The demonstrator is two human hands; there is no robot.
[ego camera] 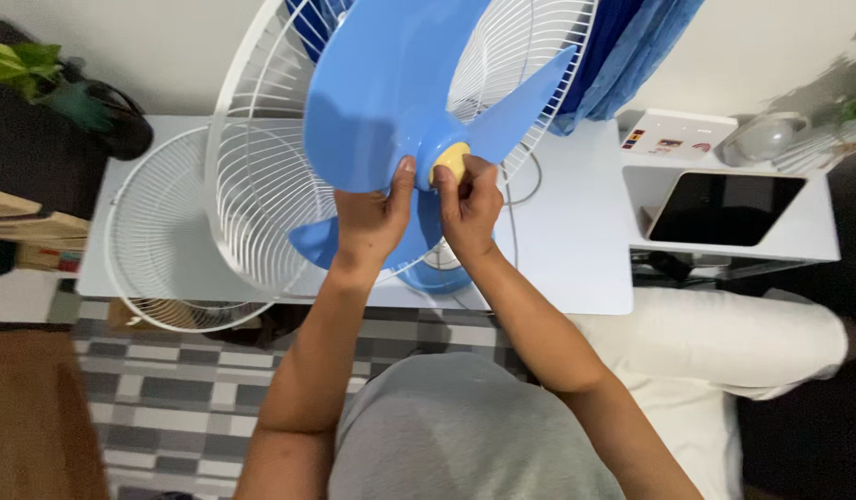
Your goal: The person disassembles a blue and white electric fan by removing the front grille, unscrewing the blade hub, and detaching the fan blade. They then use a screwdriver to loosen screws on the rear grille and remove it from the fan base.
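The left hand (pixel 372 218) is gripping the big blue fan blade (pixel 400 93) near its middle, with the thumb pressing up on the front. The right hand (pixel 468 206) is pinching the small yellow cap (pixel 451 160) at the blade's middle, fingers curled tight around it. The blade is sitting in front of the white wire guard (pixel 252 176), above the white table (pixel 576 241). Another round wire guard (pixel 155 255) is lying flat on the table's left end. Farther right, a dark tablet (pixel 724 208) is lying in a white tray (pixel 817 236).
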